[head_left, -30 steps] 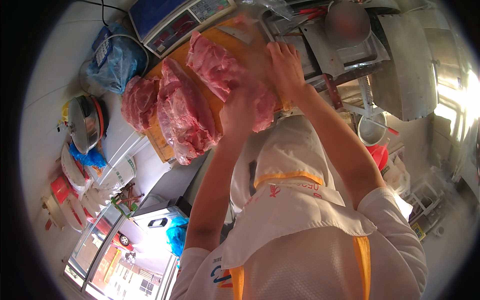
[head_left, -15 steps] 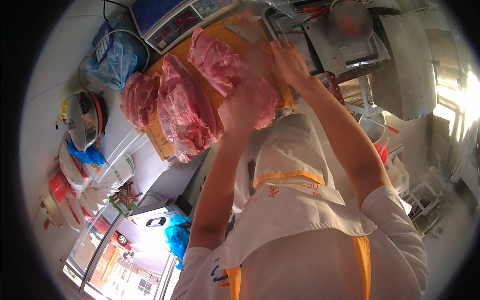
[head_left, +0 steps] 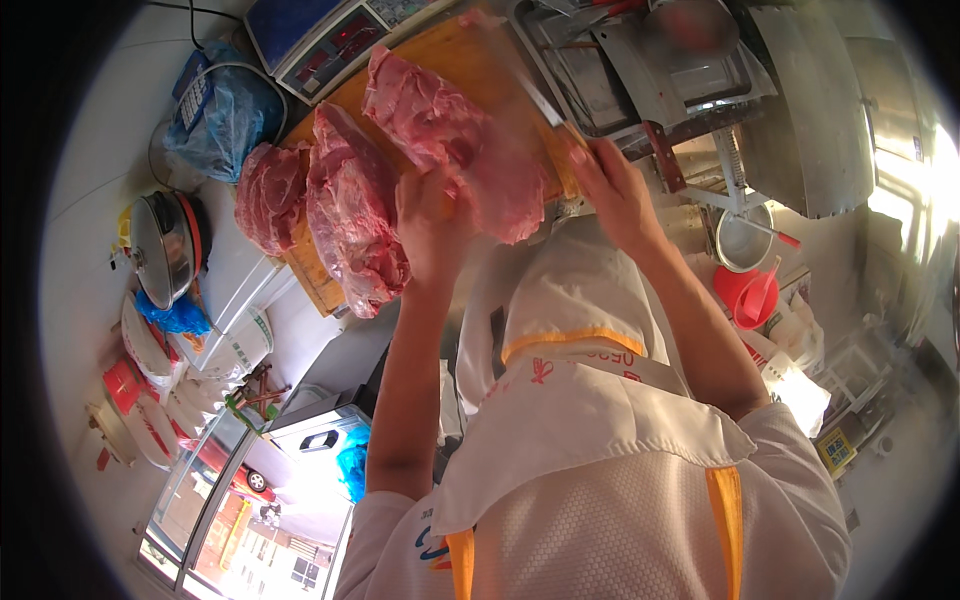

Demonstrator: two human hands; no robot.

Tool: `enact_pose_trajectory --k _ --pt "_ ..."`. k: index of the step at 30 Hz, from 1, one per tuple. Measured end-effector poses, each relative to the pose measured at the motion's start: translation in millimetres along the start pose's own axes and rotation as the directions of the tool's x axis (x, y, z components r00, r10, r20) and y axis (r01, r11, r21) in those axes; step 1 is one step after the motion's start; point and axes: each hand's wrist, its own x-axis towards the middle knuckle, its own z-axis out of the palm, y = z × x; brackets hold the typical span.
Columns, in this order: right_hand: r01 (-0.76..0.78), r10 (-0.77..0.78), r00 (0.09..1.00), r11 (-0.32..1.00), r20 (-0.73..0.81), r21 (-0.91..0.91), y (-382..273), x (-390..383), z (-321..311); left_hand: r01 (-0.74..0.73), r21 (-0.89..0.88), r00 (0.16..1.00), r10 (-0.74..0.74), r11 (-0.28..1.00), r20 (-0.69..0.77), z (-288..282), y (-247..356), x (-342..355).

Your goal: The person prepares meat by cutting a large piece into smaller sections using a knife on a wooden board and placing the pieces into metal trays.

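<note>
Several slabs of raw pink meat lie on a wooden cutting board [head_left: 343, 92]: a left piece [head_left: 265, 195], a long middle piece [head_left: 350, 220] and a right piece [head_left: 410, 100]. My left hand [head_left: 430, 220] is at the lower left of the right piece, its fingers curled on the meat, partly hidden and blurred. My right hand [head_left: 610, 190] is at the board's right edge, closed on the handle of a knife [head_left: 545, 105], whose blurred blade points up and away over the board.
A blue digital scale [head_left: 330, 50] stands behind the board. Left are a blue plastic bag [head_left: 215, 135] and a lidded pan [head_left: 160, 245]. Right are metal trays [head_left: 680, 80], a steel cabinet [head_left: 800, 110], a white bowl [head_left: 742, 242] and a red bucket [head_left: 738, 292].
My right hand has moved down and right, and now grips the knife, whose blade is angled upward. My left hand has shifted left along the meat.
</note>
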Motion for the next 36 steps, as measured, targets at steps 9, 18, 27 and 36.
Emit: enact_pose_trajectory --k 9,18,27,36 --pt "-0.196 0.191 0.981 0.967 0.048 0.16 19 -55 10 0.231 -0.025 0.899 -0.204 0.973 0.388 18 7 2" --pt "-0.226 0.216 0.974 0.935 0.064 0.273 12 -75 6 0.261 0.211 0.801 -0.333 0.942 0.498 16 8 7" --pt "-0.256 0.249 0.966 0.889 0.069 0.38 10 -90 2 0.268 0.033 0.718 -0.223 0.963 0.66 1 -14 24" --pt "-0.125 0.119 0.983 0.992 0.139 0.035 6 -125 -3 0.246 -0.022 0.73 -0.171 0.969 0.662 -11 -6 32"
